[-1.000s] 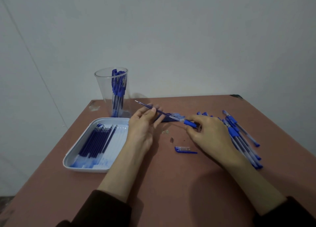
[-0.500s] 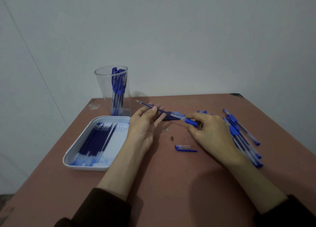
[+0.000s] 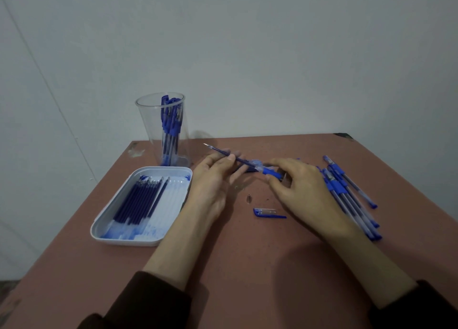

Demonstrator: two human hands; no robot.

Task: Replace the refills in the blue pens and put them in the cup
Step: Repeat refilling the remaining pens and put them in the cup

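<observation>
- We judged the main risk to be the refill [image 3: 224, 154] buckling or missing the mouth of the pen barrel [image 3: 263, 169], since it was long and thin and pinched well back from the barrel.
- The small metal tip [image 3: 248, 198] and the blue cap [image 3: 269, 212] lay loose on the worktop [image 3: 247, 266] at frame centre; a sweep of either wrist could have knocked them away.
- Our left hand [image 3: 213, 177], left of centre, lay palm down with thumb and fingers closed on the refill, whose point aimed toward the upper left.
- Our right hand [image 3: 304, 187], right of centre, was clamped on the barrel at its blue grip, fingers curled over it.
- The clear cup [image 3: 162, 128] with finished pens stood at upper left, just behind the white tray [image 3: 106, 219] of refills.
- The waiting blue pens [image 3: 352, 197] lay in a pile at the right edge, just beside our right hand.
</observation>
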